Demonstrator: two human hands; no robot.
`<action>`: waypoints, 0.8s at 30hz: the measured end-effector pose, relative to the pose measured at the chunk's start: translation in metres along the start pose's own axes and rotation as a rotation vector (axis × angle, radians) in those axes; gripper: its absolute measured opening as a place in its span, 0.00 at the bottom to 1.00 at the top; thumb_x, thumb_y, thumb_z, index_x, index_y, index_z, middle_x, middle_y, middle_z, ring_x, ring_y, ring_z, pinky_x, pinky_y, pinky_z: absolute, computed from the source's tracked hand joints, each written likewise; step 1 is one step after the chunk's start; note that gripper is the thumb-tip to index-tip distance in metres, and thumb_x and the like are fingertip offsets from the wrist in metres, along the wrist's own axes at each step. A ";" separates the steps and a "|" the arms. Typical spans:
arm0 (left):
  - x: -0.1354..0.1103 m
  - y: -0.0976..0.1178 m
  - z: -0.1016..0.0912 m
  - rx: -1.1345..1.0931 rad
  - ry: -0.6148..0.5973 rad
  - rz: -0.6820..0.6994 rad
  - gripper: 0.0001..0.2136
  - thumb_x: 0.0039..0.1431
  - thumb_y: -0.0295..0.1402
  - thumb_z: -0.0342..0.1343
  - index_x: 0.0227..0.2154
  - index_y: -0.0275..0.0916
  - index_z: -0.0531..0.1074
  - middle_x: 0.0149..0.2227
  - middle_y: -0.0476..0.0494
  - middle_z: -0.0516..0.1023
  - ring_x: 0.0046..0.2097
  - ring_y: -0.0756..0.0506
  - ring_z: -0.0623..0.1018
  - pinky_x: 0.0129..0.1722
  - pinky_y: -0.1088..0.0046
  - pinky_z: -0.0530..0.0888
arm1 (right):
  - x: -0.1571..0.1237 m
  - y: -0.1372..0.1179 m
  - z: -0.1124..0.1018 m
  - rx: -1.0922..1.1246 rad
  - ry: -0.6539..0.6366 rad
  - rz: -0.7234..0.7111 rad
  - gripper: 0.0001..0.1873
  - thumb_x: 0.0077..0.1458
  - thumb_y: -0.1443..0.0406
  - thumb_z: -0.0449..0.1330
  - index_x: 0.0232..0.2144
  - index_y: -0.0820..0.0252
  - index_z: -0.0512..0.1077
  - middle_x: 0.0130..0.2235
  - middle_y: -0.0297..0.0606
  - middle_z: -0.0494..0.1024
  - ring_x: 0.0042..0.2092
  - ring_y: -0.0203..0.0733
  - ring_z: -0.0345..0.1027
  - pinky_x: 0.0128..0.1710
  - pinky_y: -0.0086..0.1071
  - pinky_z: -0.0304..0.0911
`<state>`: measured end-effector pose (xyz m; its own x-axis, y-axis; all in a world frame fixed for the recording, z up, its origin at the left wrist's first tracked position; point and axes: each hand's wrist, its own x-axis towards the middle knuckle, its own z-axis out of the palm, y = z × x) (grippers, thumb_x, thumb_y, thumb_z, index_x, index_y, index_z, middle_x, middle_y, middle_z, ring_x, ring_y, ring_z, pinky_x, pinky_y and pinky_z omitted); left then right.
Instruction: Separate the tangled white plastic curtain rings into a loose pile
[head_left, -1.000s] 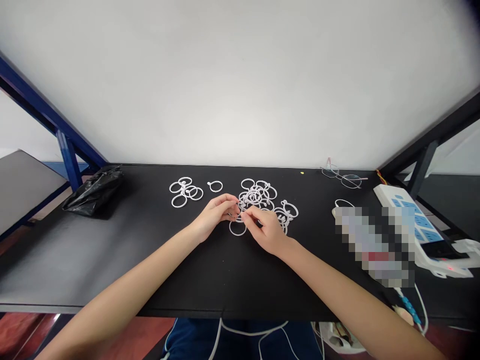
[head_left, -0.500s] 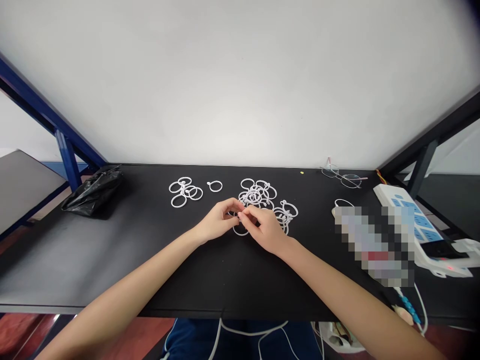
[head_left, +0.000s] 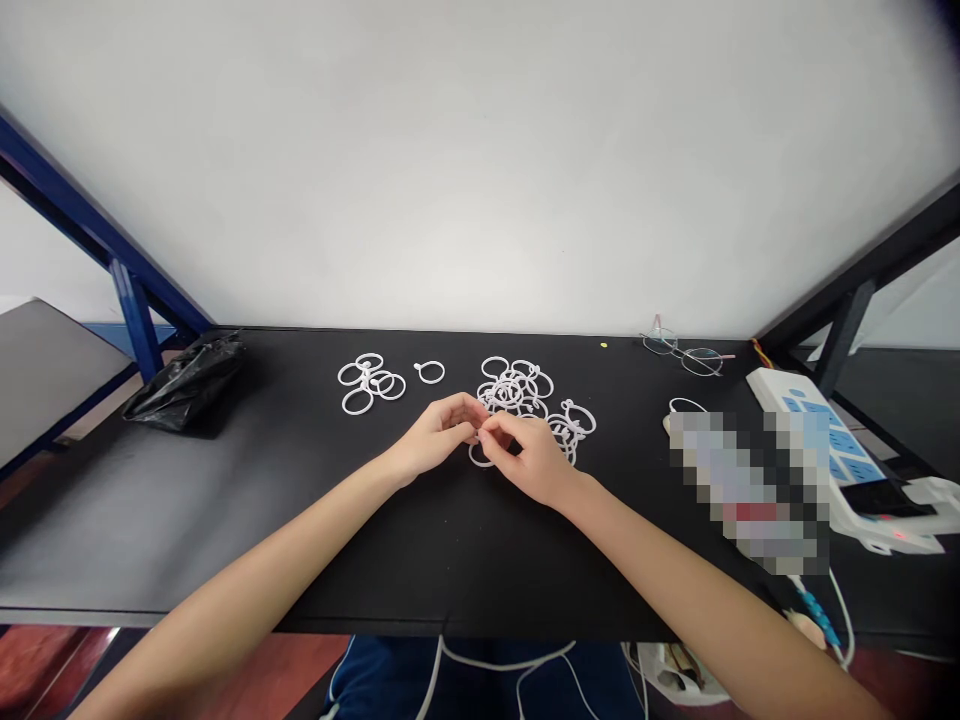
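My left hand point(head_left: 435, 438) and my right hand point(head_left: 529, 458) meet at the middle of the black table point(head_left: 300, 520), fingertips pinched together on a white plastic ring point(head_left: 480, 455). The ring hangs partly below the fingers, close to the tabletop. Just behind the hands lies a tangled pile of white rings point(head_left: 525, 395). A smaller group of white rings point(head_left: 369, 382) lies to the left, with a single ring point(head_left: 430, 372) beside it.
A crumpled black plastic bag point(head_left: 187, 385) lies at the table's left end. Spectacles point(head_left: 686, 352) rest at the back right. A white and blue power strip point(head_left: 832, 440) with cables occupies the right side, next to a blurred patch. A white wall stands behind.
The hands have shifted slightly closer together and the held ring has risen a little off the table. The piles have not moved.
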<state>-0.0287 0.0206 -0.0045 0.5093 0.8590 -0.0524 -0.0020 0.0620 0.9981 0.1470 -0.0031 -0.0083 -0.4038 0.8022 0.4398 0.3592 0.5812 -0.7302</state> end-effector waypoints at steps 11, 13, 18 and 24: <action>-0.002 -0.001 -0.001 -0.003 0.000 -0.004 0.05 0.58 0.32 0.56 0.37 0.38 0.71 0.41 0.45 0.75 0.45 0.46 0.76 0.44 0.67 0.74 | 0.001 -0.002 -0.002 -0.086 0.378 -0.057 0.09 0.59 0.68 0.55 0.26 0.58 0.69 0.24 0.32 0.74 0.25 0.34 0.68 0.27 0.28 0.66; -0.002 -0.001 -0.001 -0.018 -0.011 0.008 0.06 0.58 0.31 0.57 0.38 0.38 0.70 0.41 0.45 0.75 0.46 0.45 0.75 0.45 0.66 0.75 | 0.001 -0.003 -0.002 -0.088 0.396 -0.073 0.10 0.59 0.67 0.56 0.25 0.58 0.68 0.24 0.32 0.74 0.25 0.34 0.68 0.28 0.29 0.66; -0.001 -0.002 -0.001 -0.021 -0.024 0.030 0.07 0.56 0.30 0.59 0.38 0.37 0.70 0.41 0.43 0.76 0.46 0.45 0.76 0.44 0.66 0.74 | 0.001 -0.005 -0.003 -0.105 0.405 -0.078 0.11 0.58 0.64 0.59 0.23 0.57 0.68 0.21 0.31 0.70 0.23 0.34 0.64 0.26 0.30 0.64; -0.001 -0.002 0.000 -0.017 0.009 0.067 0.10 0.55 0.36 0.63 0.36 0.36 0.70 0.38 0.43 0.76 0.40 0.47 0.76 0.41 0.68 0.74 | 0.001 -0.004 -0.003 -0.087 0.381 -0.071 0.12 0.60 0.64 0.56 0.24 0.57 0.67 0.23 0.33 0.71 0.25 0.36 0.65 0.27 0.32 0.65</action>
<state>-0.0293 0.0193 -0.0066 0.4999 0.8660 0.0144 -0.0506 0.0126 0.9986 0.1478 -0.0042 -0.0035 -0.0945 0.7434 0.6622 0.4178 0.6334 -0.6514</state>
